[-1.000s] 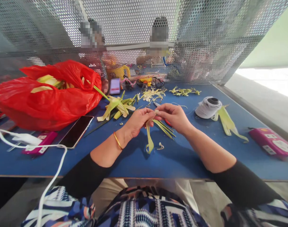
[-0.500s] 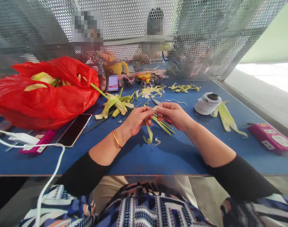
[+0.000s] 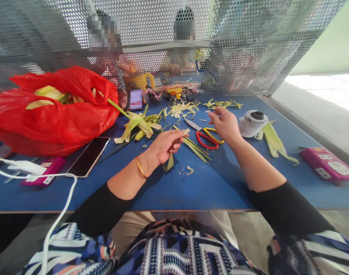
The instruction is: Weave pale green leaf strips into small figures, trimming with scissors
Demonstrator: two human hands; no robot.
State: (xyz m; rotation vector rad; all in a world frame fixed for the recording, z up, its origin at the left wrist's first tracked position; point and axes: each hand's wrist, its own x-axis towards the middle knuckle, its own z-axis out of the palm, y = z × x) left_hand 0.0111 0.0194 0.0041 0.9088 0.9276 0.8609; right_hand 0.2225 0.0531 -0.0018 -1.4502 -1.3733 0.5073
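Observation:
My left hand (image 3: 167,146) pinches a pale green corn husk strip (image 3: 169,162); its tip shows above the thumb and its lower end hangs under the palm. My right hand (image 3: 224,124) is raised over the table between the scissors and the thread spool, fingers curled together. A tiny whitish bit shows at its fingertips, too small to name. Below it lie scissors (image 3: 206,138) with one red and one yellow handle. Thin green stalks (image 3: 195,149) lie beside my left hand. White thread is wound on a spool (image 3: 250,125) to the right.
A red plastic bag (image 3: 85,126) of husks fills the left, with more husks (image 3: 138,126) beside it. A phone (image 3: 90,157), a magenta box (image 3: 327,165), a loose husk (image 3: 273,140) and cut pieces (image 3: 181,109) lie around. A perforated metal screen (image 3: 163,34) stands behind; a white cable (image 3: 67,206) crosses the left.
My right hand has let go of the husk strip and moved up and right, uncovering the scissors. My left hand keeps the strip, whose hanging end has swung left.

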